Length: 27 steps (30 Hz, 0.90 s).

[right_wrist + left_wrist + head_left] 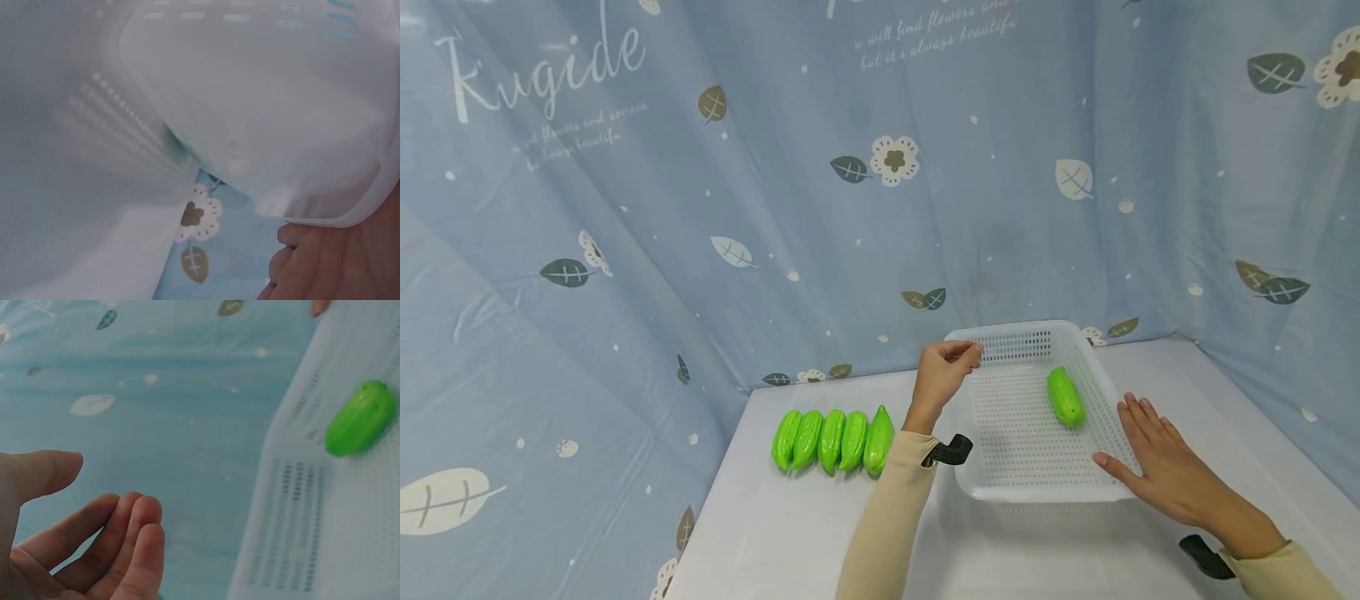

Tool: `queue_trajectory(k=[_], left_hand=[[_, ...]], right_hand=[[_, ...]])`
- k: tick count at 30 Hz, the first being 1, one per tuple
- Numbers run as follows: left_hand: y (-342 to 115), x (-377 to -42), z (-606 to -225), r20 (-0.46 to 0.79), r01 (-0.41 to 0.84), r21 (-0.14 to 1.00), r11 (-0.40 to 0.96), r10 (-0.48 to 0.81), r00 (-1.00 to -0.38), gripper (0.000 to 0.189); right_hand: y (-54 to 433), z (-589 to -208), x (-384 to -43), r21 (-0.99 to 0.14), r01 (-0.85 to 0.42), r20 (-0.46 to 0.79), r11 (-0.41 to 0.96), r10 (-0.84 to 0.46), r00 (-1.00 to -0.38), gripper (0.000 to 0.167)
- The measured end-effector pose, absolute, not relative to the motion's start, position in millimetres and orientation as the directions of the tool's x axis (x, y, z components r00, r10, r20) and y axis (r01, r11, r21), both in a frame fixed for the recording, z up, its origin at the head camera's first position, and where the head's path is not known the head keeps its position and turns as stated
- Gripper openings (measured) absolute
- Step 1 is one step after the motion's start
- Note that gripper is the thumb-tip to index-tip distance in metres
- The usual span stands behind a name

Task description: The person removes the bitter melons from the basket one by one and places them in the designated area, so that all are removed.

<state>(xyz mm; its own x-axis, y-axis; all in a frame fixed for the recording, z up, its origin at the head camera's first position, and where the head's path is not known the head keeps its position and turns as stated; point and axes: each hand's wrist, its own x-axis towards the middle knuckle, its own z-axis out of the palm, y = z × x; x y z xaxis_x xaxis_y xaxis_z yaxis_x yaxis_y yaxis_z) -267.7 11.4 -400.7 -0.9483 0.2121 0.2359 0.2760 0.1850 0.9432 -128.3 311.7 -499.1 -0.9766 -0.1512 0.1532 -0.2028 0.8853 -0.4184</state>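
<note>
A white perforated plastic basket (1015, 492) stands on the table with one green ridged gourd, like a bitter melon (1065, 397), lying in its right part. Over the basket's left rim hovers my left hand (942, 375), its fingers loosely bent and the thumb apart from them. Nothing is between them in the left wrist view. My right hand (1176, 475) rests at the basket's right side, fingers straight along the outside and thumb spread over the rim. In the right wrist view the basket wall (250, 106) hides its thumb.
Several more green ridged gourds (831, 442) lie side by side in a row on the white tabletop (790, 533), left of my left forearm. A blue patterned curtain (820, 225) hangs behind and beside the table.
</note>
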Motion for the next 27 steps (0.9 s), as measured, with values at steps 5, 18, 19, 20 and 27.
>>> queue_trajectory(k=[5, 18, 19, 20, 27], left_hand=[[31, -269, -411, 0.206, 0.245, 0.954, 0.174, 0.214, -0.955, 0.029], [74, -274, -437, 0.098, 0.124, 0.975, 0.183, 0.148, -0.984, 0.023], [77, -274, -439, 0.087, 0.113, 0.976, 0.189, 0.141, -0.986, 0.023], [79, -274, -442, 0.075, 0.101, 0.975, 0.196, 0.135, -0.988, 0.024], [95, -270, -452, 0.014, 0.039, 0.966, 0.255, 0.097, -0.995, 0.021]], right_hand=[[312, -500, -128, -0.423, -0.202, 0.151, 0.884, -0.150, -0.977, 0.099], [311, -500, -129, -0.422, -0.197, 0.150, 0.885, -0.147, -0.978, 0.099], [311, -501, -129, -0.421, -0.197, 0.151, 0.885, -0.145, -0.978, 0.099], [311, -501, -129, -0.418, -0.196, 0.152, 0.887, -0.145, -0.978, 0.099], [311, -501, -130, -0.413, -0.201, 0.168, 0.888, -0.143, -0.975, 0.099]])
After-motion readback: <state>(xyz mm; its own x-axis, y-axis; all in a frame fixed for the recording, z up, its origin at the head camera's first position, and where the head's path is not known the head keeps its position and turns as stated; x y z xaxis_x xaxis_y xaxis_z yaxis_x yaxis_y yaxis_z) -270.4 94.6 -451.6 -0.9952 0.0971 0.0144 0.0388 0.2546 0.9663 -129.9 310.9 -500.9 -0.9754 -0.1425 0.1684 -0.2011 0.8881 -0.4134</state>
